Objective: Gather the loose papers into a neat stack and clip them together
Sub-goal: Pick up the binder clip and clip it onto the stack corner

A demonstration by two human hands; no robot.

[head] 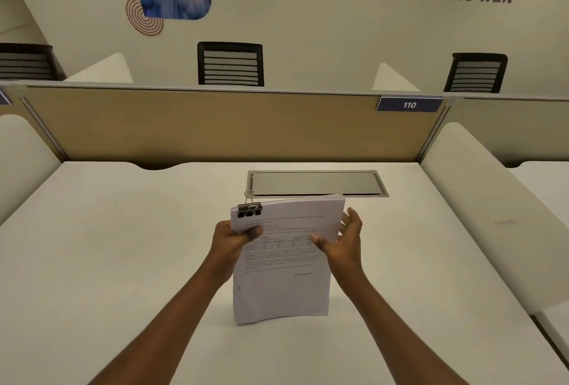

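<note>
From the head camera, the stack of papers [281, 261] stands upright in front of the person, its lower edge at or just above the white desk [123, 246]; contact there is hard to tell. A black binder clip [249, 209] already bites the top left corner, its wire handles raised. The left hand [232, 238] pinches the left edge just below the clip, thumb on the printed front page. The right hand [345, 243] holds the right edge loosely, thumb on the front and fingers spread behind. The stack looks light and thin, stiff enough to stand yet bowing slightly, so it is best held by its side edges or near the clipped corner. The desk is matte and bare apart from a grey cable hatch [317, 183] just beyond the papers. A tan partition [200, 125] with a blue 110 plate [409, 104] closes the bay, with mesh chairs [231, 64] beyond.
</note>
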